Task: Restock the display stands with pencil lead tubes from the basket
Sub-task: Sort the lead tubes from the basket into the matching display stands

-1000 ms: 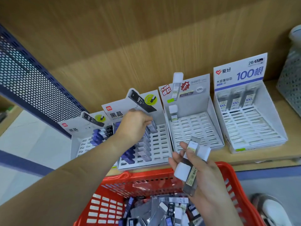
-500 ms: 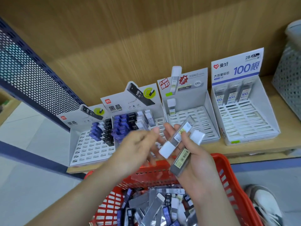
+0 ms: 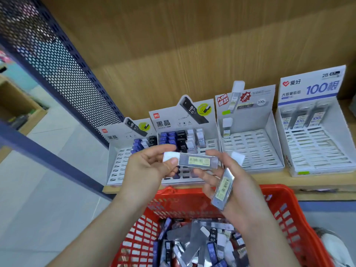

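The left hand (image 3: 150,166) pinched a clear lead tube (image 3: 196,160) by its white cap, between both hands. The right hand (image 3: 231,182) gripped a second tube (image 3: 223,187). Both looked light, stiff and slippery, so the flat sides seemed best to hold.

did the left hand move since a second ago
Yes. The left hand has drawn back from the rear rows of the second stand from the left toward its front edge, nearer the basket, and now pinches a tube.
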`<action>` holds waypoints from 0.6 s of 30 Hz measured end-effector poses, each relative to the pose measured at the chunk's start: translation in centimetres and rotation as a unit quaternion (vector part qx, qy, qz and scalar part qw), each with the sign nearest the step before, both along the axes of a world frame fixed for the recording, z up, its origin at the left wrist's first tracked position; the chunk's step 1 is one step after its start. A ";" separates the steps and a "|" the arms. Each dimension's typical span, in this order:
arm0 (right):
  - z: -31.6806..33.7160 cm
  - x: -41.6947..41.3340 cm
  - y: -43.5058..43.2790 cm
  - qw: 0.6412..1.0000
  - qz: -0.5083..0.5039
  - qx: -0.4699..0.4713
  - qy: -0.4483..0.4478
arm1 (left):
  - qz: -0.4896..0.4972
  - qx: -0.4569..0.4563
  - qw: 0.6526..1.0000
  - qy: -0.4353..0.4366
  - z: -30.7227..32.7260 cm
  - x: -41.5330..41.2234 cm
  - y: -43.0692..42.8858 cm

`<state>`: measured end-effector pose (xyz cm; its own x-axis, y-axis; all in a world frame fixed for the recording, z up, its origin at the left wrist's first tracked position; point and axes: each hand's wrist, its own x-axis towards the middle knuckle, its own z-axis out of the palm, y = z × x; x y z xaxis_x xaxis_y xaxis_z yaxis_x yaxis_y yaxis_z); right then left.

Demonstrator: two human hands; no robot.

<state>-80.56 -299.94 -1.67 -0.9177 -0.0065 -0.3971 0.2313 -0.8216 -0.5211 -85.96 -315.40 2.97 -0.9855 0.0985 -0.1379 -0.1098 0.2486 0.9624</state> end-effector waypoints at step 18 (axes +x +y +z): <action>-2.6 -0.9 4.5 0.994 -0.091 -0.019 -0.064 | -0.163 -0.173 0.955 0.178 2.1 -6.0 8.4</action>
